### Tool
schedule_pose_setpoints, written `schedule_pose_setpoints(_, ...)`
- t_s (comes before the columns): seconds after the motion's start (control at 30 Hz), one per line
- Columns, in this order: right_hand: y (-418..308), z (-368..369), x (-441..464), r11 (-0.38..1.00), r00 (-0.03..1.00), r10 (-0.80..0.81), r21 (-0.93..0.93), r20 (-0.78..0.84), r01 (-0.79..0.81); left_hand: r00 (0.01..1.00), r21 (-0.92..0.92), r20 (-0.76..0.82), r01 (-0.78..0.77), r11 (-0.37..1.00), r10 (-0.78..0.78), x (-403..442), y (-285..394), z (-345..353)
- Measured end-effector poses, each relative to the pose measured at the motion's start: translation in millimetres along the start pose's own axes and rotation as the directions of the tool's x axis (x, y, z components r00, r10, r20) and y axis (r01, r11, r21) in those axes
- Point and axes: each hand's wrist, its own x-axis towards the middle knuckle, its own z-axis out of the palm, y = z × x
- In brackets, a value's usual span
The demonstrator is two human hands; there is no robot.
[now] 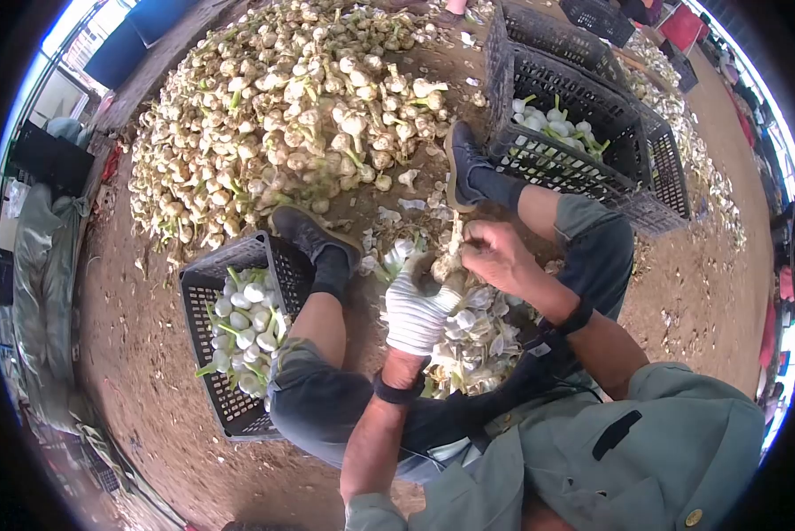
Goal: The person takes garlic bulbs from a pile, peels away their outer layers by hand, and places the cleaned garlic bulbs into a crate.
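Head view: the left hand (pixel 422 305), in a white glove, is closed around a garlic bulb (pixel 448 266) with its stalk (pixel 457 234) pointing to the far side. The bulb is held above loose peelings (pixel 481 341) lying between the person's legs. The bare right hand (pixel 500 257) is curled just to the right of the stalk; whether it grips the stalk or a small tool cannot be told. A black crate (pixel 292 271) holding white bulbs (pixel 247 334) is on the left; a second crate (pixel 552 180), also with bulbs, is far right. A large heap of garlic (pixel 304 119) occupies the floor on the far side. Risks, as judged: the bulb could slip into the peelings if the gloved grip loosens on dry skin; bare fingers could be hurt if an unseen blade is present; the left crate could be knocked by the leg just beside it. Not verified: the right fingertips are turned from view, the left hand covers part of the bulb, the left knee hides part of the near crate, and the objects at the outer edges are distorted and cut off.
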Motion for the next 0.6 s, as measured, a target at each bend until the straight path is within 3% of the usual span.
schedule_pose_setpoints(0.13, -2.6, 1.8, -2.0, 1.000, 1.000, 0.010, -0.003, -0.027, -0.010, 0.995, 0.068, -0.034, -0.089, 0.994, 0.092, -0.8, -5.5, -0.1)
schedule_pose_setpoints(0.17, -5.5, 1.2, -3.2, 1.000, 1.000, 0.012, 0.000, -0.027, -0.012, 1.000, -0.019, 0.010, -0.020, 1.000, 0.020, 0.1, -5.7, -4.0)
schedule_pose_setpoints(0.2, -9.0, 0.3, -4.3, 0.963, 0.988, 0.151, 0.218, 0.041, -0.156, 0.997, -0.103, 0.060, 0.052, 0.993, -0.046, 1.1, -4.6, -5.9)
schedule_pose_setpoints(0.23, -10.7, 0.1, -5.1, 0.860, 0.954, 0.268, 0.413, 0.137, -0.301, 0.988, -0.346, 0.127, 0.129, 0.929, -0.090, -0.6, 3.4, -5.3)
schedule_pose_setpoints(0.27, -9.2, -0.2, -6.2, 0.859, 0.954, 0.268, 0.415, 0.138, -0.301, 0.988, -0.345, 0.127, 0.130, 0.930, -0.091, -0.8, 1.5, -6.5)
schedule_pose_setpoints(0.33, -5.5, 0.1, -8.4, 0.700, 0.932, 0.251, 0.616, 0.261, -0.361, 0.956, -0.732, 0.290, 0.244, 0.636, -0.033, 0.2, -10.0, -11.8)
schedule_pose_setpoints(0.4, -11.3, 3.5, -9.3, 0.681, 0.938, 0.261, 0.645, 0.227, -0.345, 0.952, -0.707, 0.284, 0.290, 0.645, -0.116, 3.5, -19.9, -13.0)
schedule_pose_setpoints(0.47, -14.4, 6.7, -10.3, 0.666, 0.943, 0.275, 0.671, 0.186, -0.327, 0.968, -0.508, 0.205, 0.234, 0.829, -0.147, 5.2, -15.2, -12.6)
schedule_pose_setpoints(0.57, -16.2, 9.1, -15.5, 0.725, 0.942, 0.331, 0.622, 0.062, -0.295, 0.983, -0.270, -0.031, -0.181, 0.946, 0.180, -0.8, 2.0, 1.8)
schedule_pose_setpoints(0.6, -19.0, 9.8, -17.2, 0.835, 0.964, 0.265, 0.500, -0.002, -0.229, 0.953, -0.131, -0.055, -0.302, 0.944, 0.297, -2.2, 4.1, 6.0)
